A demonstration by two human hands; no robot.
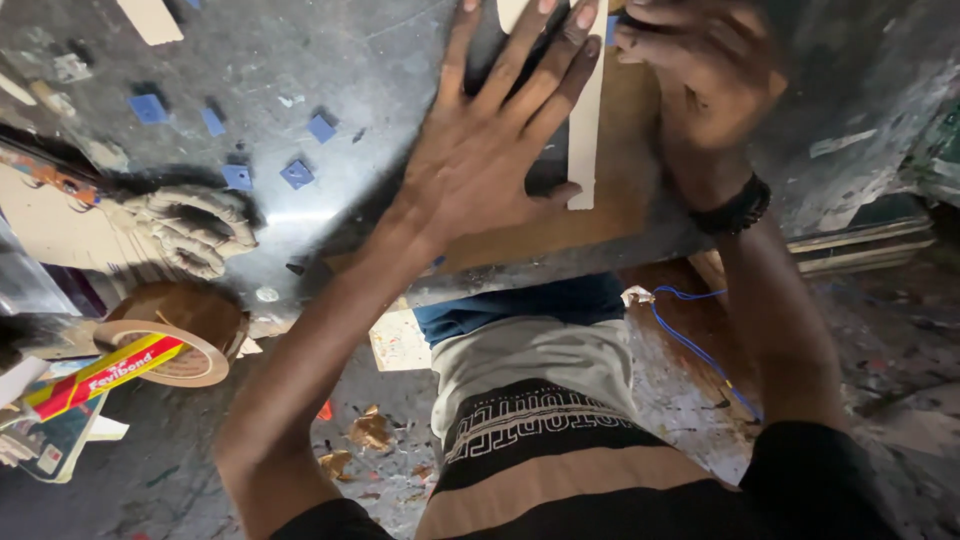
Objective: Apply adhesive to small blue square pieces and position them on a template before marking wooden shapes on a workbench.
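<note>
Head view, the only one I have. The left hand (pixel 490 150) lies flat with fingers spread wide, palm down on a dark flat piece (pixel 548 165) that sits beside a pale strip (pixel 587 150); both rest on a brown board (pixel 610 205) lying on the dark, scuffed counter (pixel 340 70) near its front edge. That grip is fully open: pressing, not clasping, and it encloses nothing. The right hand (pixel 700 75) is just beside it at the top of the frame, fingers curled down toward the upper end of the pale strip; whether they pinch anything I cannot tell, since the fingertips run into the frame edge and shadow. A black wristband (pixel 738 205) circles that wrist. My judgement on handling: the strip looks thin, light and fairly stiff, likely to slide on the board unless it is held down, and liable to snap or bend if lifted by one end; best taken by its long edges near the middle, or pinned flat as now. The board looks rigid and broad, better gripped at two edges. Elsewhere on the counter: small blue squares (pixel 297 174) scattered left of the hands, a crumpled work glove (pixel 190 230) farther left, and a roll of brown tape (pixel 185 335) at the counter's corner with a red-and-yellow tube (pixel 105 375) lying across it. A blue cord (pixel 695 345) hangs below the counter edge over a littered floor (pixel 380 470).
</note>
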